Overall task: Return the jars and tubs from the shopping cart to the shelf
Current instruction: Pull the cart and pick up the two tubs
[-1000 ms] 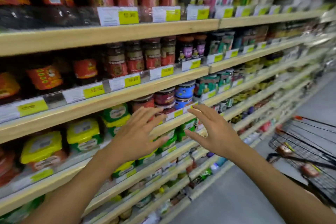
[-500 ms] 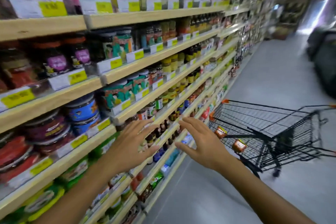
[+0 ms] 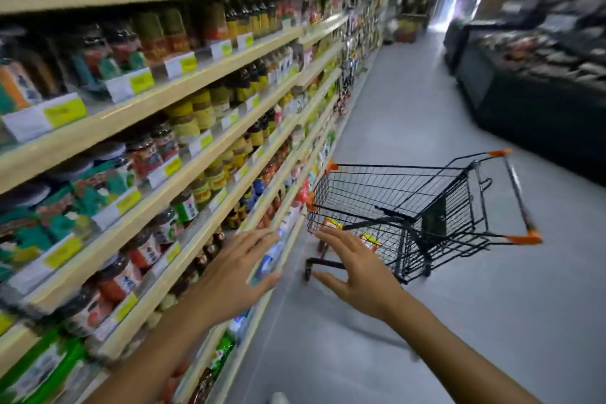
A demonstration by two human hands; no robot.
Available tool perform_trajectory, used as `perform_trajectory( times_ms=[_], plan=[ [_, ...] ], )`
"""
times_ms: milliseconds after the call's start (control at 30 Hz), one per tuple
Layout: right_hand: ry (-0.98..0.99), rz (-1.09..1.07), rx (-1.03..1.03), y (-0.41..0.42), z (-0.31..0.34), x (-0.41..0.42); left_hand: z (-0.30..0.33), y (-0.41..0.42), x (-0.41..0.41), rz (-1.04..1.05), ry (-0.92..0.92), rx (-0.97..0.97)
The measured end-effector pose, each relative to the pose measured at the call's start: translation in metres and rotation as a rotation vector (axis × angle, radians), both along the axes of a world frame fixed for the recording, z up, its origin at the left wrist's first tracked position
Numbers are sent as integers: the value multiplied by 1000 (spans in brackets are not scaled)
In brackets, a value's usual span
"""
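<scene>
Reaching forward from the bottom of the frame, both bare arms stretch out with nothing in either hand. The left hand (image 3: 234, 275) hovers at lower centre in front of the lower shelf edges, fingers spread and straight. The right hand (image 3: 359, 269) sits just to its right, fingers likewise splayed apart, between the camera and the near end of the shopping cart (image 3: 410, 207).

Beyond the hands, the cart stands on the grey floor (image 3: 410, 108) at centre right, close beside the bottom of the shelf (image 3: 203, 75). At least two jars (image 3: 333, 224) with orange and yellow labels lie low in the basket's near end; blur hides whether more remain. Running from the left edge towards the upper centre, the shelf rows are packed with jars and tubs behind yellow price tags. A dark display counter (image 3: 541, 82) fills the upper right.

The step in hand looks like a reach into the cart for the next item. To do it well, the person probably needs to step closer and bend, since the jars sit deep in the basket, then come in over the wire rim and grip one jar round its body before lifting.
</scene>
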State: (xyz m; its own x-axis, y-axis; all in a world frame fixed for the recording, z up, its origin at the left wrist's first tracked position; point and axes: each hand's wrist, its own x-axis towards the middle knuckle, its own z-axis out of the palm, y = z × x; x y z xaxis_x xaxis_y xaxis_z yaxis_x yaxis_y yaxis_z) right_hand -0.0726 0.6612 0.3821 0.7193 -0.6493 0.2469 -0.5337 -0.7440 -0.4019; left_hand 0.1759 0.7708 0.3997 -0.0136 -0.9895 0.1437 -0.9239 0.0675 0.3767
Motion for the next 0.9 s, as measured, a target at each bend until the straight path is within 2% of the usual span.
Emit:
perform_trajectory(
  times_ms=[333,700,900],
  plan=[
    [34,-144,62,-140,0,13,-15,-182,21,-161,46,8],
    [35,-184,124,-279,-10,5,-25,-314,21,-125,53,63],
    [51,-98,164,-368,-25,-13,-40,-386,1,-55,73,77]
  ],
)
